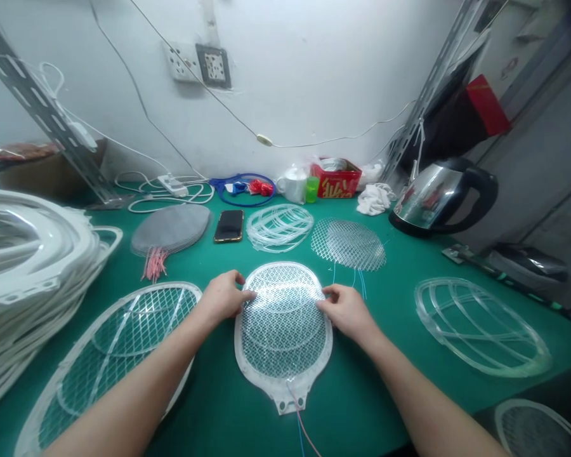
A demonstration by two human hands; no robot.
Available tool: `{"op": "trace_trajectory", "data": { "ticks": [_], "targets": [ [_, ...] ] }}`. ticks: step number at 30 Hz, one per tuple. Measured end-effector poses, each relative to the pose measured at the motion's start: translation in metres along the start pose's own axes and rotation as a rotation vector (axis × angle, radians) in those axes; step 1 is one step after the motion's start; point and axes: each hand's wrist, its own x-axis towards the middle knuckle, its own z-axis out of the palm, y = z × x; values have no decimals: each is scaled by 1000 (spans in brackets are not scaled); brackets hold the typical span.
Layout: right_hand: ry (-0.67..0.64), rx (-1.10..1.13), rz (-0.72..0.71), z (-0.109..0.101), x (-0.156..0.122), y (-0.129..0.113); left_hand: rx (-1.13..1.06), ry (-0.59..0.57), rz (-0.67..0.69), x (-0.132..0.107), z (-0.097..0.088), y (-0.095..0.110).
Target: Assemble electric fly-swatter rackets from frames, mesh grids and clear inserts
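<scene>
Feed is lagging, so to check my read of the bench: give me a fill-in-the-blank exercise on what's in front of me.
The left hand and right hand each touch one side of the white mesh frame, which lies flat on the ___ table.
The phone lies just right of the ___ mesh stack.
The steel kettle stands at the table's far ___ side.
Missing: green; grey; right.

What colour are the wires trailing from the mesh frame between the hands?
The wires are red and blue; head view.
</scene>
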Motion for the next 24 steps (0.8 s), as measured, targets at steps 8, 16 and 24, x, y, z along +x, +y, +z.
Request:
{"op": "trace_trajectory", "data": {
  "ticks": [8,16,24],
  "targets": [
    [21,-19,9,1,1,4,26,93,53,4,1,-8],
    [34,-51,1,1,1,3,-5,133,97,3,4,-10],
    [56,-101,-51,0,5,14,84,143,160,7,14,-14]
  ]
}}
